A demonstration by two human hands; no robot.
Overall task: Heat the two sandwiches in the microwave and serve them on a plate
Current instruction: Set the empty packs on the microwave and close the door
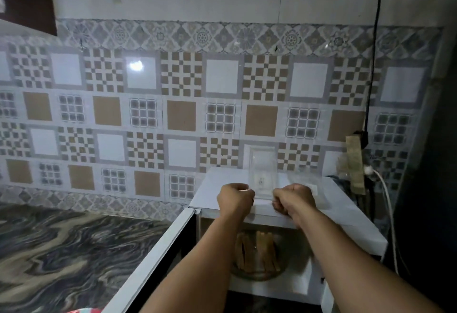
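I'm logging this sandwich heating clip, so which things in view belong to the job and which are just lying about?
Part of the job:
- microwave, door open
- sandwiches inside it
- clear container on top, left hand and right hand at it

Just lying about:
- black cable
- white plug
- marbled counter

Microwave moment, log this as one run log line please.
microwave door open | sandwiches inside | left hand, right hand fisted on top | not yet plated

Both fists, left grip [235, 197] and right grip [291, 200], rest atop open microwave [346, 221]; sandwiches [257, 251] inside, below them.
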